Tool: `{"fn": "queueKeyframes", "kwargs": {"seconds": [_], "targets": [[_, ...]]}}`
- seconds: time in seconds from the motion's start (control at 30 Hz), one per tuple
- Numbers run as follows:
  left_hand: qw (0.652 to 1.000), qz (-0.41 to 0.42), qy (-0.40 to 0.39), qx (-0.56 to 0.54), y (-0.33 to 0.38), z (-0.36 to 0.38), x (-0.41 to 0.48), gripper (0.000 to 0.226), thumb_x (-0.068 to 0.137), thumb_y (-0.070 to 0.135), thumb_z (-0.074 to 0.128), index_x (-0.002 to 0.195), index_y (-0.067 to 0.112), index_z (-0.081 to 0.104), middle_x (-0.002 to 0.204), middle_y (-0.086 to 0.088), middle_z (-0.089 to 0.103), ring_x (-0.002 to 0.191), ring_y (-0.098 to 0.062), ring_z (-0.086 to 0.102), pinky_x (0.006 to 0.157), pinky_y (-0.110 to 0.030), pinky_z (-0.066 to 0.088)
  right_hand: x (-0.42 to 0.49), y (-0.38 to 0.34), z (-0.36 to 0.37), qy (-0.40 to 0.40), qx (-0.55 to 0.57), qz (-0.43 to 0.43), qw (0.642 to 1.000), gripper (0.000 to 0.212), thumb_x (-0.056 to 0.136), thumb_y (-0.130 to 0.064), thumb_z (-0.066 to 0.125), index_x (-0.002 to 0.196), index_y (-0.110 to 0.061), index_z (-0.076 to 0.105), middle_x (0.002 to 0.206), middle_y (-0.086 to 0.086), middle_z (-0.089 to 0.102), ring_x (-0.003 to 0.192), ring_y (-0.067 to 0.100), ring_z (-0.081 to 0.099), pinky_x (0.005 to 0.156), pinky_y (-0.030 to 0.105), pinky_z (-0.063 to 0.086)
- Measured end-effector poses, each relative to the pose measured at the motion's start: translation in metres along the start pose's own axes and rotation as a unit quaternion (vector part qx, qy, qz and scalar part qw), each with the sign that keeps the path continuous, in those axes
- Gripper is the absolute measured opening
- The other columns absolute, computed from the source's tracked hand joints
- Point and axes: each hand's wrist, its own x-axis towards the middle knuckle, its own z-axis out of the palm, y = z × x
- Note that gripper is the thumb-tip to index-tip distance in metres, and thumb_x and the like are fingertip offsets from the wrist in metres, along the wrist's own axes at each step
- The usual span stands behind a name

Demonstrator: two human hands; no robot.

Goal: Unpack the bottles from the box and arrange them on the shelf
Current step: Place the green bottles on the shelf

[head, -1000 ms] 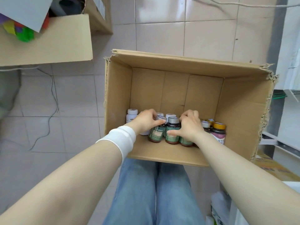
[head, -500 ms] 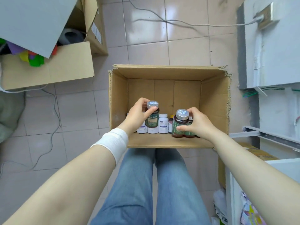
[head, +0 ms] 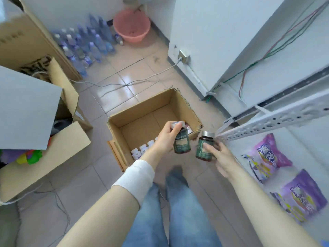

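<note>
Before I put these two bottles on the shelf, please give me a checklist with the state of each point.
1. Left hand grip on its dark bottle: ok, held near the cap.
2. Right hand grip on the second bottle: ok.
3. Both bottles clear of the box: ok.
4. Free space on the shelf: ok beside the purple bags.
5. Perforated shelf rail close to the second bottle's cap: not ok.
6. Caps tight: cannot tell.
</note>
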Motion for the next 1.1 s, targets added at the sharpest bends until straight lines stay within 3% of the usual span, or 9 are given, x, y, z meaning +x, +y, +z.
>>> {"fn": "queueKeyframes", "kwargs": {"seconds": [0.07,0.13,0.23,0.33,0.37,0.63,0.83,0.97,1.1], "targets": [[0.999,0.012,-0.036,0.007,0.012,0.015,-0.026,0.034,0.093,0.051,0.043,0.105,0.020,0.050,0.111,-0.010,0.061,0.102,-0.024,0.061,0.092,-0.042,0.051,-0.033,0.008,-0.009,0.005,0.087,-0.006,0.996,0.089,0.031,-0.050,0.090,0.107,-0.016,0.059,0.100,0.006,0.069,0.085,0.017,0.066,0.070,0.031,0.056],[0.997,0.031,-0.069,-0.002,0.023,0.035,-0.052,0.032,0.096,0.044,0.043,0.106,0.014,0.048,0.102,-0.009,0.063,0.090,-0.021,0.065,0.086,-0.040,0.054,-0.063,0.011,-0.021,0.018,0.145,-0.027,0.989,0.101,0.019,-0.056,0.089,0.106,-0.014,0.061,0.094,0.005,0.071,0.082,0.017,0.066,0.063,0.028,0.057],[0.992,0.061,-0.109,0.006,0.038,0.076,-0.089,0.028,0.097,0.035,0.044,0.104,0.008,0.044,0.091,-0.009,0.064,0.078,-0.022,0.067,0.074,-0.037,0.056,-0.112,0.009,-0.050,0.040,0.174,-0.076,0.981,0.087,0.032,-0.058,0.086,0.102,-0.011,0.065,0.087,0.002,0.074,0.077,0.014,0.068,0.067,0.030,0.054],[0.984,0.088,-0.151,-0.013,0.047,0.134,-0.130,0.027,0.097,0.032,0.046,0.103,0.006,0.044,0.086,-0.010,0.064,0.065,-0.016,0.070,0.060,-0.033,0.058,-0.172,0.018,-0.095,0.038,0.198,-0.137,0.970,0.025,0.085,-0.032,0.057,0.098,-0.011,0.062,0.080,-0.002,0.075,0.069,0.011,0.070,0.056,0.021,0.054],[0.981,0.100,-0.165,-0.009,0.050,0.156,-0.145,0.029,0.097,0.032,0.046,0.106,0.005,0.044,0.086,-0.010,0.064,0.062,-0.014,0.070,0.057,-0.032,0.058,-0.193,0.025,-0.114,0.041,0.205,-0.154,0.966,0.021,0.091,-0.025,0.048,0.099,-0.011,0.062,0.081,-0.002,0.075,0.068,0.011,0.070,0.054,0.020,0.053],[0.930,0.208,-0.298,0.049,0.050,0.382,-0.306,0.030,0.097,0.033,0.046,0.102,0.004,0.054,0.081,-0.009,0.067,0.053,-0.013,0.067,0.053,-0.028,0.054,-0.391,0.089,-0.293,0.144,0.242,-0.281,0.917,0.063,0.068,-0.045,0.068,0.116,-0.006,0.056,0.095,0.011,0.071,0.078,0.023,0.070,0.074,0.040,0.058],[0.871,0.271,-0.400,0.089,0.042,0.529,-0.418,0.020,0.096,0.033,0.047,0.085,0.016,0.050,0.077,-0.004,0.068,0.055,-0.014,0.066,0.057,-0.029,0.055,-0.506,0.121,-0.405,0.213,0.258,-0.341,0.879,0.088,0.047,-0.057,0.083,0.115,-0.010,0.057,0.096,0.007,0.071,0.082,0.020,0.069,0.069,0.031,0.057],[0.841,0.297,-0.432,0.131,0.035,0.612,-0.464,0.028,0.091,0.042,0.055,0.091,0.014,0.052,0.095,-0.013,0.071,0.072,-0.020,0.067,0.072,-0.036,0.056,-0.560,0.133,-0.470,0.248,0.273,-0.373,0.851,0.086,0.048,-0.055,0.082,0.115,-0.008,0.057,0.094,0.007,0.072,0.080,0.019,0.069,0.068,0.031,0.058],[0.825,0.304,-0.467,0.092,0.040,0.689,-0.495,0.026,0.094,0.036,0.050,0.102,0.011,0.054,0.076,-0.001,0.067,0.052,-0.006,0.065,0.053,-0.021,0.055,-0.597,0.138,-0.540,0.269,0.289,-0.402,0.826,0.088,0.034,-0.050,0.090,0.107,-0.009,0.062,0.097,0.010,0.071,0.082,0.020,0.069,0.068,0.032,0.057]]}}
